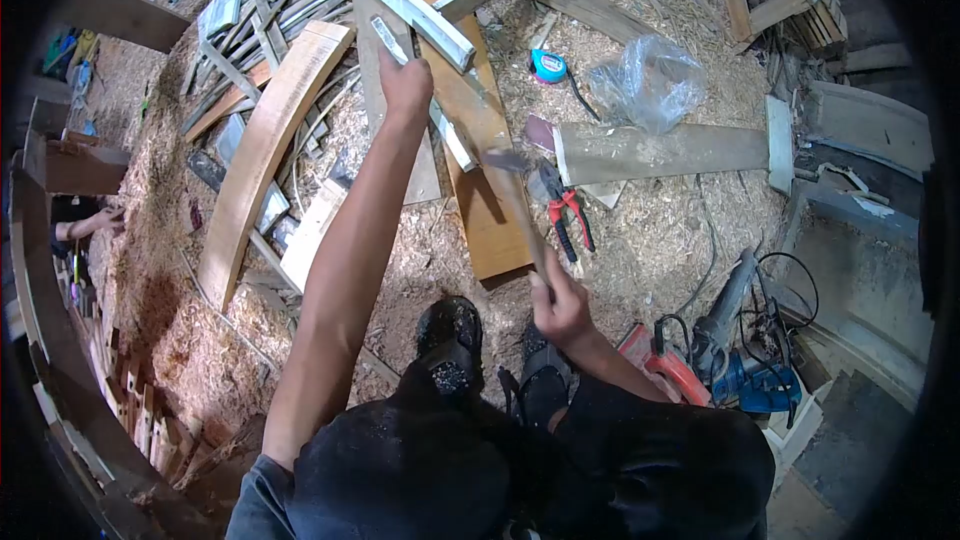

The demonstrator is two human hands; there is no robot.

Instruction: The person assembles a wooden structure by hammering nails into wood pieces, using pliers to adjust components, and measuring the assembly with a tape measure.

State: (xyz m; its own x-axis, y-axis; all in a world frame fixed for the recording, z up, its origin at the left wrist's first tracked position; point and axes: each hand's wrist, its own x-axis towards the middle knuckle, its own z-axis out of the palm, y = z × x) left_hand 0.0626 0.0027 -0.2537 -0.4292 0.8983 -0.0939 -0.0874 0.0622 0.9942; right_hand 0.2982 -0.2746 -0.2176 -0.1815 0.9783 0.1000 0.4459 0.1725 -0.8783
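Fingers [398, 78] of left hand [405, 85] wrapped round grey strip [425, 100], right hand [560, 305] clenching hammer [520, 202] mid-swing, so nailing barely started, boards just beyond untouched.

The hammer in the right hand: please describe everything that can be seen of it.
The hammer has a long, pale handle that looks like wood and a dark head, blurred in this view. The right hand grips the handle's lower end; the shaft rises up and left. The head is over a brown board on the sawdust-covered floor, beside red-handled pliers. Whether it touches the board cannot be told.
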